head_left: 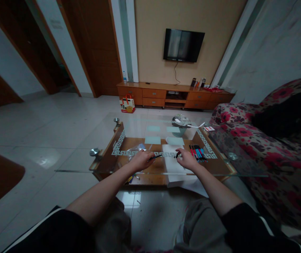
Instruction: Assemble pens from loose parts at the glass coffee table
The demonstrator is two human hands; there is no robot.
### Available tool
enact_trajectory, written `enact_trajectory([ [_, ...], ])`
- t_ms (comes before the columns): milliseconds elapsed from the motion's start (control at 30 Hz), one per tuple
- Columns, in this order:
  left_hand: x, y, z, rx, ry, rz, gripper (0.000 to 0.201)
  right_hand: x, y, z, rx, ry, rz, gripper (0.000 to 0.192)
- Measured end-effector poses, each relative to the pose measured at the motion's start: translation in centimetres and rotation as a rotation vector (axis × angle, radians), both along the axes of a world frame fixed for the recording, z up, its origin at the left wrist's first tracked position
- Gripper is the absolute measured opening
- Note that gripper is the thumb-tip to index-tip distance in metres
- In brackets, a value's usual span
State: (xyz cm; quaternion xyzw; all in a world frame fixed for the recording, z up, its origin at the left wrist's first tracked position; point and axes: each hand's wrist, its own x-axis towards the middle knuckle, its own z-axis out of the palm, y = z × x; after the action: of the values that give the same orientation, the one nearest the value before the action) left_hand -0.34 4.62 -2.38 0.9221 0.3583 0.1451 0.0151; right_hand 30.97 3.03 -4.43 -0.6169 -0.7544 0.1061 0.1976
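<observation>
Over the glass coffee table (137, 121), my left hand (140, 160) is closed around a dark pen (157, 156), whose tip points to the right. My right hand (187, 160) pinches a small black pen cap (177, 154), apart from the pen. Just beyond my right hand lies a row of red, blue and black pens (197, 151) side by side. White paper (170, 160) shows beneath the glass between my hands. A clear plastic bag (137, 149) is behind my left hand, partly hidden by it.
A green basket with a bag in it (179, 131) is beyond the table. The flowered sofa (279, 168) stands close on the right. A gift bag (127, 104) rests on the floor before the low wooden cabinet (150, 92). Metal glass supports (94, 152) mark the table's corners.
</observation>
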Motion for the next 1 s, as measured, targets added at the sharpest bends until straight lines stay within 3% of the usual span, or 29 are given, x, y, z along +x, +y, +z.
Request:
enact_trajectory([
  [67, 0.0, 0.0, 0.0, 0.001, 0.001, -0.008, 0.018, -0.4, -0.3, 1.0, 0.109, 0.026, 0.01, 0.048],
  [167, 0.1, 0.1, 0.1, 0.008, -0.014, -0.06, 0.015, -1.9, -0.9, 2.6, 0.23, 0.112, 0.014, 0.037],
  [300, 0.4, -0.1, 0.3, 0.021, -0.064, -0.135, 0.013, -5.1, -1.9, 3.8, 0.17, 0.219, 0.164, 0.031],
  [433, 0.6, -0.3, 0.1, 0.04, -0.121, -0.172, 0.013, -7.2, -2.3, 3.3, 0.003, 0.239, 0.283, 0.048],
  [533, 0.6, -0.3, 0.0, 0.042, -0.151, -0.171, 0.016, -7.4, -2.2, 2.5, -0.156, 0.309, 0.284, 0.059],
  [667, 0.7, -0.3, -0.2, 0.011, -0.162, -0.195, 0.021, -7.0, -1.9, 1.5, -0.299, 0.46, 0.257, 0.058],
  [767, 0.8, -0.3, -0.2, -0.006, -0.17, -0.205, 0.023, -6.9, -1.7, 1.1, -0.312, 0.527, 0.246, 0.053],
  [1000, 0.7, -0.5, 0.1, -0.052, -0.128, -0.163, 0.027, -7.0, -1.6, 1.2, -0.151, 0.457, 0.238, 0.038],
])
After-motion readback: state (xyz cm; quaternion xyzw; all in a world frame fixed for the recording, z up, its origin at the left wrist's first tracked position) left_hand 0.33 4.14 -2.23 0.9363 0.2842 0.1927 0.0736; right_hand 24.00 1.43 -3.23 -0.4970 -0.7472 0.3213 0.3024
